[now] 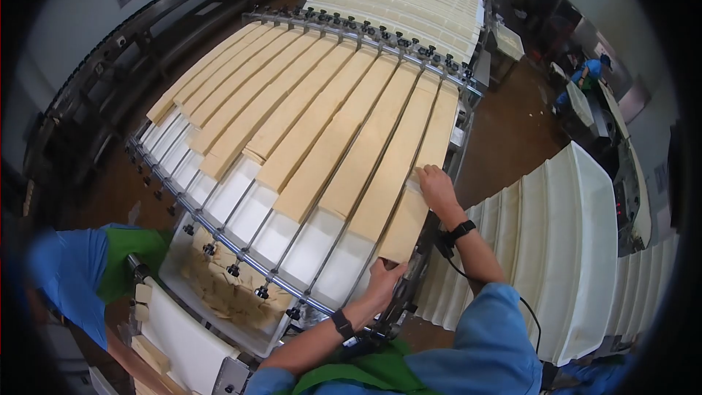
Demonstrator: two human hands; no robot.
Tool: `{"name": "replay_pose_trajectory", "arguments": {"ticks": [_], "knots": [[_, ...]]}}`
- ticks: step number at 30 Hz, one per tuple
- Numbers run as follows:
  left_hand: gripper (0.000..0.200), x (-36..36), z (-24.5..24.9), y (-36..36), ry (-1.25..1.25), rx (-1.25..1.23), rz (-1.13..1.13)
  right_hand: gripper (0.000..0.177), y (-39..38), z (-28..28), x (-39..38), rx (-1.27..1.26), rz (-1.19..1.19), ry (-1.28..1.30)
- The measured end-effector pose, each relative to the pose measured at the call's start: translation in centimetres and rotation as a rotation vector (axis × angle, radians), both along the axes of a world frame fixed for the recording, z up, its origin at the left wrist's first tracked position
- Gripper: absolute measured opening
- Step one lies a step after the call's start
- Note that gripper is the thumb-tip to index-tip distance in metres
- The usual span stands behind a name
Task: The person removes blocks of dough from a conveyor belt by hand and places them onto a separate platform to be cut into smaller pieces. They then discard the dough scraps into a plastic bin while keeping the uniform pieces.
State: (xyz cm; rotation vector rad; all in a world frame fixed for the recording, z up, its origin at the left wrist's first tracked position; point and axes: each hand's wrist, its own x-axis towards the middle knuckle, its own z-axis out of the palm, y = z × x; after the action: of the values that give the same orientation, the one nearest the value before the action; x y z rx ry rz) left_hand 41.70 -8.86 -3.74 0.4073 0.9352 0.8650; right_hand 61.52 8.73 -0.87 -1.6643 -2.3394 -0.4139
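Pale tan, flat strip of soft-looking sheet material [404, 228] lies beneath both hands, in the lane farthest to their right. The left hand [385, 282] is at its near end, thumb and fingers slightly parted; the right hand [437, 189] curls over its far end, fingertips drawn together. Whether either really grips cannot be told. Light, even pressure at both ends looks best, with the edges kept parallel to the thin dark rods [327, 258] and no fingertip digging into the surface. Left of the hands, longer tan strips [292, 139] lie side by side on the white tabletop [347, 252], which ends in a steel bar with black knobs [245, 256]. Below that, a pale plastic bin [181, 290] contains tan scraps [230, 289], near a co-worker's blue sleeve [69, 263]. Right of the hands stand nested white ridged trays [559, 249] above brown floor [504, 124].
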Motion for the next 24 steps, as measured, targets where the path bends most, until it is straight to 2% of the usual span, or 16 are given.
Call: {"name": "replay_pose_trajectory", "arguments": {"ticks": [4, 7, 9, 12, 13, 15, 18, 21, 24], "knots": [[0.037, 0.4, -0.1, 0.7, -0.052, 0.003, 0.011, 0.029, 0.0, 0.3, 0.4, -0.059, 0.009, -0.022], [0.046, 0.6, 0.1, 1.8, -0.12, 0.023, -0.021, 0.034, -0.8, 1.7, 0.2, 0.14, 0.024, 0.103], [0.053, 1.2, 0.9, 2.5, -0.218, 0.046, -0.029, 0.037, -2.0, 2.6, -0.2, 0.184, -0.076, 0.203], [0.061, 1.9, -1.8, 3.7, -0.048, 0.149, -0.107, 0.043, -5.6, 3.6, -1.9, 0.191, -0.105, 0.28], [0.06, 1.7, -1.3, 3.5, 0.006, 0.144, -0.13, 0.045, -7.0, 3.7, -2.7, 0.185, -0.091, 0.296], [0.059, 0.2, 0.0, 2.2, 0.121, 0.129, -0.174, 0.061, -10.0, 3.3, -4.7, -0.023, -0.085, 0.38], [0.054, -3.2, -3.3, 0.8, 0.004, 0.309, -0.449, 0.085, -13.5, 2.8, -8.3, -0.242, -0.034, 0.315], [0.049, -9.0, 0.3, -0.2, 0.2, 0.338, -0.669, 0.095, -13.2, 1.4, -9.0, -0.334, -0.136, 0.128], [0.049, -15.2, 2.7, -1.3, 0.247, 0.287, -0.716, 0.092, -11.4, -1.1, -7.7, -0.234, -0.208, 0.053]]}}
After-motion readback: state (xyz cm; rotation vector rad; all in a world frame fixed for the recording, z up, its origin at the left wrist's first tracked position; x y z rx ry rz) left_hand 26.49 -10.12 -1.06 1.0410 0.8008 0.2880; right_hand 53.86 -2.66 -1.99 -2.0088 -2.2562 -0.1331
